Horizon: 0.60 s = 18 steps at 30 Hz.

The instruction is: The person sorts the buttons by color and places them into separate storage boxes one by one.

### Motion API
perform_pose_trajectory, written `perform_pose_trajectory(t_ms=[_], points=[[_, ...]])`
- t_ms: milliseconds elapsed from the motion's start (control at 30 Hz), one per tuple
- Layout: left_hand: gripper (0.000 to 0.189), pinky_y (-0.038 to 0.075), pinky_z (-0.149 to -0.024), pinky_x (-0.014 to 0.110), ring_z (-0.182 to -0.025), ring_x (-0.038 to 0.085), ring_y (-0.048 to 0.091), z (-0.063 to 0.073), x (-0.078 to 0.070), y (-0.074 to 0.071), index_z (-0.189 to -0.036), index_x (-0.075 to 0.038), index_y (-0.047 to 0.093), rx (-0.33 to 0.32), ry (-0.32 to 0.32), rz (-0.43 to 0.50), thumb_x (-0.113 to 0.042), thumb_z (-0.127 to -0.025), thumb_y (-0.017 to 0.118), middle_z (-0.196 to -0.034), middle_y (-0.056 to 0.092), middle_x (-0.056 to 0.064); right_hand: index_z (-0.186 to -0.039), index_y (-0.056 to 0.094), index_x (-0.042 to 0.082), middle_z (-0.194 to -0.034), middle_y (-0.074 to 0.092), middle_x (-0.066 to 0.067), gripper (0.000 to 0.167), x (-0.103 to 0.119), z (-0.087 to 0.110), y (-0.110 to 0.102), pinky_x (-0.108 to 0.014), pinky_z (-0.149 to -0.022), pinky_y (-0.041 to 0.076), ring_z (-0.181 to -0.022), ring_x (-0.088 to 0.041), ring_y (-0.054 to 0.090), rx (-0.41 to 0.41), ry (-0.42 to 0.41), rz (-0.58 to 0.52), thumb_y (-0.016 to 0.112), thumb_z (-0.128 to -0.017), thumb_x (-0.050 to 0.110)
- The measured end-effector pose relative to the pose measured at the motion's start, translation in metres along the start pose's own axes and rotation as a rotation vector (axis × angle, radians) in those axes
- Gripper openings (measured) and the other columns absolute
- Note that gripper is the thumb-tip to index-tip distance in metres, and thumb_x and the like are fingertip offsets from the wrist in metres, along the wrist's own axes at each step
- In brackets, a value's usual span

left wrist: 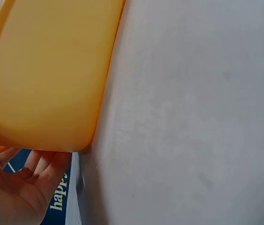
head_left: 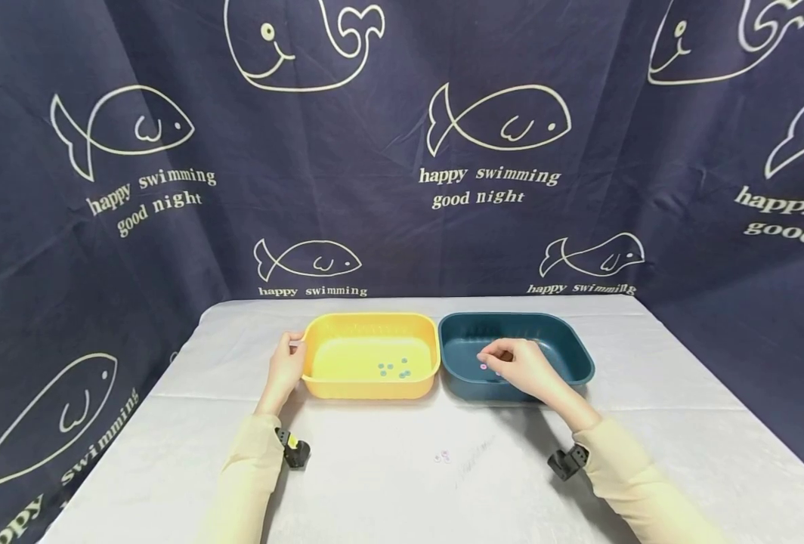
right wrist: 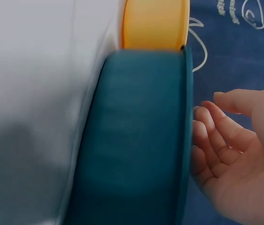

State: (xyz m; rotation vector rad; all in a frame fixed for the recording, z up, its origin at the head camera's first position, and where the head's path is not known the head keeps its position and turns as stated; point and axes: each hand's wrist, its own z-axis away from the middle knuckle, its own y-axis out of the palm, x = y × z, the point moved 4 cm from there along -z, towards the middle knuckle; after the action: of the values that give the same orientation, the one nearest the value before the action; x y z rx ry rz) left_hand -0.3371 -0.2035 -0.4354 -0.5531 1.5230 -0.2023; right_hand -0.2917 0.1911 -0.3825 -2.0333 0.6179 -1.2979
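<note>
My left hand [head_left: 288, 369] holds the left end of a yellow bin [head_left: 368, 390], with the fingers against its outer end wall in the left wrist view. Inside that bin lie several small blue beads [head_left: 390, 366]. Over the teal bin [head_left: 466, 388] is my right hand [head_left: 526, 368], its fingers loosely bent. A narrow gap shows between thumb and forefinger in the right wrist view, and nothing is seen in it. Just below those fingertips appears a small pink bead [head_left: 483, 366]; another is partly hidden by the hand.
A few pale pink beads [head_left: 446, 456] lie on the white cloth-covered table [head_left: 375, 483] in front of the bins. The two bins stand side by side, ends touching. A dark blue curtain [head_left: 388, 204] with fish drawings hangs behind and along both sides.
</note>
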Motion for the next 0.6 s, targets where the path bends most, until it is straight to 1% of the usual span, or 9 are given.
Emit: perform_pose_trajectory(t_ms=[133, 333, 467, 600], points=[[0.036, 0.046, -0.077, 0.035, -0.094, 0.03, 0.054, -0.001, 0.001, -0.001, -0.13, -0.005, 0.043, 0.005, -0.009, -0.003, -0.02, -0.098, 0.035, -0.109, 0.054, 0.021, -0.09, 0.072, 0.01, -0.075, 0.067, 0.003, 0.014, 0.012, 0.004, 0.004, -0.021, -0.057, 0.046, -0.062, -0.005, 0.054, -0.003, -0.034, -0.001, 0.067, -0.086, 0.022], [0.036, 0.046, -0.078, 0.036, -0.096, 0.03, 0.054, -0.003, 0.001, -0.001, -0.131, -0.006, 0.042, 0.012, -0.013, 0.0, -0.02, -0.098, 0.034, -0.111, 0.054, 0.022, -0.088, 0.072, 0.012, -0.076, 0.067, 0.005, 0.009, 0.028, 0.009, 0.012, -0.021, -0.061, 0.047, -0.065, -0.005, 0.055, 0.016, -0.109, -0.023, 0.07, -0.083, 0.019], [0.036, 0.045, -0.076, 0.034, -0.094, 0.03, 0.054, -0.003, 0.0, -0.002, -0.13, -0.005, 0.042, 0.008, -0.005, -0.008, -0.02, -0.098, 0.034, -0.109, 0.054, 0.022, -0.087, 0.073, 0.013, -0.075, 0.067, 0.007, 0.007, 0.035, 0.011, 0.018, -0.02, -0.062, 0.047, -0.066, -0.002, 0.055, 0.046, -0.113, -0.034, 0.071, -0.082, 0.018], [0.035, 0.045, -0.075, 0.033, -0.094, 0.029, 0.054, -0.003, 0.0, -0.001, -0.129, -0.005, 0.043, 0.008, -0.002, -0.015, -0.02, -0.099, 0.034, -0.11, 0.054, 0.022, -0.088, 0.072, 0.014, -0.076, 0.066, 0.008, 0.007, 0.041, 0.014, 0.024, -0.02, -0.061, 0.047, -0.065, -0.002, 0.055, 0.085, -0.115, -0.057, 0.07, -0.083, 0.018]])
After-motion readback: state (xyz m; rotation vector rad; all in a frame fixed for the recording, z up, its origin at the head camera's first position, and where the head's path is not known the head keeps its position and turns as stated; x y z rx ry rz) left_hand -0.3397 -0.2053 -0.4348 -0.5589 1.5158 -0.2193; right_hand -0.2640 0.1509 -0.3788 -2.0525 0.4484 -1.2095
